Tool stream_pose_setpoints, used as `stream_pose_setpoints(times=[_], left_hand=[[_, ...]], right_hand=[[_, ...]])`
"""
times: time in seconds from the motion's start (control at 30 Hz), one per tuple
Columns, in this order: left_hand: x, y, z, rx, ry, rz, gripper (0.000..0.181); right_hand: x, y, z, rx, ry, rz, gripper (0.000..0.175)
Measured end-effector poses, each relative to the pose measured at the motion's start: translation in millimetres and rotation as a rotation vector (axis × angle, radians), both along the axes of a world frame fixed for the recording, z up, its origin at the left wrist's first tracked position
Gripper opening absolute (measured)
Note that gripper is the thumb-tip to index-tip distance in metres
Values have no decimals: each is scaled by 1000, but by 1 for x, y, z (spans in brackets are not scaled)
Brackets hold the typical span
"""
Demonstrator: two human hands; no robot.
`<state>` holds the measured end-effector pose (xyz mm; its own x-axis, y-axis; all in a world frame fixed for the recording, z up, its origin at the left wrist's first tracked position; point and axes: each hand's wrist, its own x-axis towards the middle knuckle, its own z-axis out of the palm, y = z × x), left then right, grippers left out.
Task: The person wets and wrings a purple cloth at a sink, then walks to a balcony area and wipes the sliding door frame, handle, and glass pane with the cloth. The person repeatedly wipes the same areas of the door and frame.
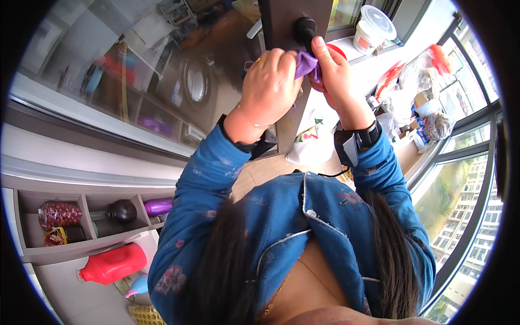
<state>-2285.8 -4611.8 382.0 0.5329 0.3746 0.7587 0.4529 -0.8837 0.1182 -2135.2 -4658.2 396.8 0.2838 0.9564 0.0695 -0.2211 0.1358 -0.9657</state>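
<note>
A purple cloth (306,65) is bunched around the lower part of a black door handle (305,30) on a dark brown door (280,24). My left hand (270,85) grips the cloth from the left, knuckles up. On the other side, my right hand (335,77) holds the cloth against the handle, its thumb lying along the handle. The handle's end is hidden by cloth and fingers. Behind my right hand shows the rim of a red object (337,50), too covered to name.
A white lidded bucket (367,40) stands on the window sill. Stuffed plastic bags (414,81) are piled at right, and a white bag (310,148) rests on the floor. At left are glass panes (122,73), a cubby shelf (85,211) and a red jug (115,264).
</note>
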Motion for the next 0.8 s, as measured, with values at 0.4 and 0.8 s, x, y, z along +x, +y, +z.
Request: stream_pose_setpoints(times=[0.4, 0.8], left_hand=[[-22, 9, -2, 76, 32, -76, 26], [-43, 7, -21, -106, 59, -8, 27]], right_hand=[[9, 0, 4, -55, -41, 100, 45], [7, -4, 6, -37, -28, 102, 51]])
